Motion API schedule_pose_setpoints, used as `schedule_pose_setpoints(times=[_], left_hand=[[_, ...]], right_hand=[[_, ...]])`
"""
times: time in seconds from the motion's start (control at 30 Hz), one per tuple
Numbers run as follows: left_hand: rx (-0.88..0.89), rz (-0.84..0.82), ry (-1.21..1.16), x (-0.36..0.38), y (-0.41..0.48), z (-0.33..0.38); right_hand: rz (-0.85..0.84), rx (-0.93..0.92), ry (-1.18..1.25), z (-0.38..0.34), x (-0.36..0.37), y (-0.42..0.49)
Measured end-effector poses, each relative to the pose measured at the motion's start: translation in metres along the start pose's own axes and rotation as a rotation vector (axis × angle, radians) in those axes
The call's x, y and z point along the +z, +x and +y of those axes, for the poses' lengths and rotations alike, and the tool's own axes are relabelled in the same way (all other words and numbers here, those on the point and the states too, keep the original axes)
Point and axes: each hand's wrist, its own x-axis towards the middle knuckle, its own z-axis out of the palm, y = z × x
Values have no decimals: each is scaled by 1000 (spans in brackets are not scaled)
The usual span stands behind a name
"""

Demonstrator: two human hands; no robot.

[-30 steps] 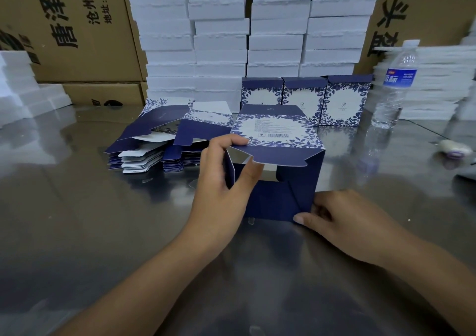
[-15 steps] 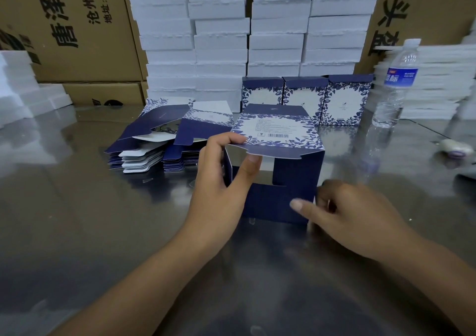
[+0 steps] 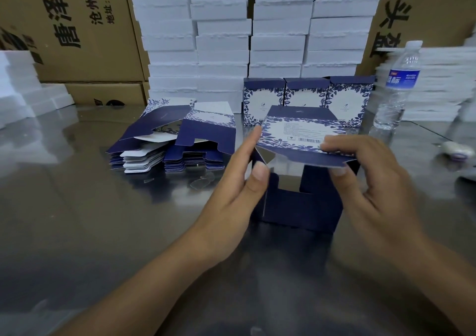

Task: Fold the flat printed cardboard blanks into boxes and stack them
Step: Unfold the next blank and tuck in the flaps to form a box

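Half-folded box (image 3: 304,206) stands on the table (image 3: 77,219), open end facing 6 o'clock, top flap (image 3: 309,156) running 9 to 3. Left hand (image 3: 231,196) pinches its 9 o'clock wall; right hand (image 3: 373,194) pinches the flap's 3 o'clock end.

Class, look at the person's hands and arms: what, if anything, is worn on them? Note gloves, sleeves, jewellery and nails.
The left hand and right hand are bare: no gloves or rings show. The visible fingernails are short and unpainted. The left forearm and right forearm are uncovered, with no sleeve, watch or bracelet in view.
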Motion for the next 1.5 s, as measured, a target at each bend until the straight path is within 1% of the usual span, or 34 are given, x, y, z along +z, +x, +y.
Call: schedule_pose_setpoints(times=[0.07, 0.17, 0.3, 0.37, 0.5, 0.7, 0.83, 0.93, 1.03, 1.27, 1.5], left_hand=[[78, -29, 98, 1, -7, 0], [131, 74, 193, 2, -9, -5], [89, 184, 293, 1, -5, -8], [85, 213, 380, -2, -6, -12], [146, 274, 605, -6, -5, -10], [179, 301, 710, -8, -7, -4], [138, 289, 685, -11, -5, -3], [123, 295, 620, -11, -4, -6], [93, 239, 552, -13, -2, -8], [60, 73, 781, -21, -2, -9], [110, 97, 837, -21, -3, -8]], right_hand=[[48, -17, -3, 2, -3, 1], [90, -30, 15, 1, -4, 2], [125, -81, 59, -2, -2, 0], [112, -96, 113, -5, 1, -1], [60, -105, 154, -8, 2, -1], [-25, -67, 189, -9, -1, 3], [-135, -30, 211, -9, -3, 4], [-135, -6, 230, -11, -1, 2], [-107, -6, 222, -12, 1, 1], [-84, -11, 211, -10, 0, 3], [-74, -17, 203, -10, 1, 3]])
